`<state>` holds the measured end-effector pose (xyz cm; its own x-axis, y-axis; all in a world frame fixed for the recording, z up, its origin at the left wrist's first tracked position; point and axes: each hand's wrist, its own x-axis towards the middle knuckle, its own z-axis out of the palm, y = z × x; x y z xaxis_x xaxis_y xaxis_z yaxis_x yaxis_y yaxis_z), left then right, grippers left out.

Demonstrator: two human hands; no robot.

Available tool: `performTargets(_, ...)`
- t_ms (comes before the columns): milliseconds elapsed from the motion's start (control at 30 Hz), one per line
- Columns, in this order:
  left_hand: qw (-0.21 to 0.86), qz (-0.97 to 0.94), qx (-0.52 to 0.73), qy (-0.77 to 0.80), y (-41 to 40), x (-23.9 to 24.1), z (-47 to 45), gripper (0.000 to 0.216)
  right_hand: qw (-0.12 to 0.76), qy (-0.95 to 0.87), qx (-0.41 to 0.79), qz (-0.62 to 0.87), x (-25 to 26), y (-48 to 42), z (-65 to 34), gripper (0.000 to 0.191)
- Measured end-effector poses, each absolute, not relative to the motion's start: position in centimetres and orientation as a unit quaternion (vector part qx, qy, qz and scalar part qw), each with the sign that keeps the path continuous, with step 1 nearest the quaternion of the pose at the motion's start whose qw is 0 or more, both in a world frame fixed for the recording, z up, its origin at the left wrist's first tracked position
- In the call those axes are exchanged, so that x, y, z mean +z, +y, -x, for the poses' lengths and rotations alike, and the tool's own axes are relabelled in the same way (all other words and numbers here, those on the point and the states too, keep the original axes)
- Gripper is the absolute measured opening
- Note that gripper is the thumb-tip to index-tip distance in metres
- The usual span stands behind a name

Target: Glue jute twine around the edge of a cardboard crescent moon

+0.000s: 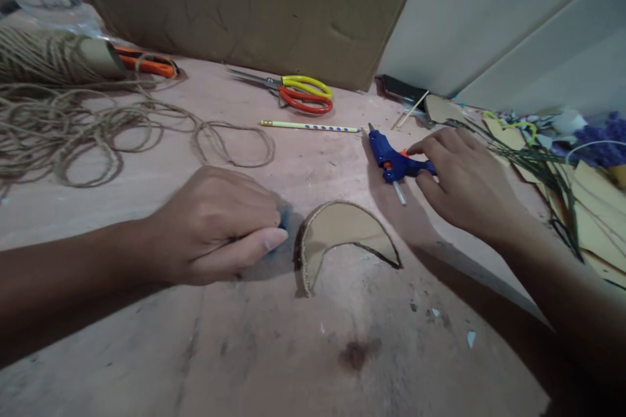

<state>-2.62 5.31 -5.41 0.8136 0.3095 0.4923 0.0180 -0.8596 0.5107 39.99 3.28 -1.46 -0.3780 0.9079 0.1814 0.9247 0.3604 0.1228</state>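
Note:
My left hand [220,228] is closed left of a crescent-shaped cardboard piece [337,221] lying on the table. A bit of something blue [283,216] shows at its fingertips; most of it is hidden, so its kind cannot be made out. Twine edges the crescent's outer curve, and neither hand touches it. On the right, my right hand [454,176] pinches the handle of a blue hot glue gun [384,151] between thumb and fingers. The gun lies on its side, nozzle pointing away, with a clear glue stick [399,193] jutting from its back.
Yellow-and-red-handled scissors [306,92] and a pencil [310,126] lie beyond the crescent. Loose twine [98,130] and its roll [49,55] spread at left beside an orange-handled tool [147,64]. A cardboard sheet [254,6] stands behind. Cardboard scraps [599,202] and green stems are at right.

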Motion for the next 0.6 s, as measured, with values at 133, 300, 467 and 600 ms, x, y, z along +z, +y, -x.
performTargets(133, 0.261, -0.92, 0.281, 0.086, 5.3, -5.2, 2.8, 0.03, 0.048, -0.852, -0.075, 0.516, 0.2, 0.1, -37.1, 0.023)
performTargets(300, 0.253, -0.92, 0.279, 0.109, 4.5, -4.6, 2.9, 0.026, 0.009, -0.884, -0.007, 0.467, 0.5, -1.1, -33.5, 0.03)
performTargets(467, 0.242, -0.922, 0.285, 0.103, 3.1, -4.2, 2.3, 0.021, -0.009, -0.877, 0.04, 0.478, 0.1, 1.6, -30.1, 0.029)
performTargets(600, 0.215, -0.935, 0.247, 0.133, 2.9, -4.4, 2.4, 0.037, 0.005, -0.877, 0.059, 0.477, 0.9, 1.6, -29.6, 0.035)
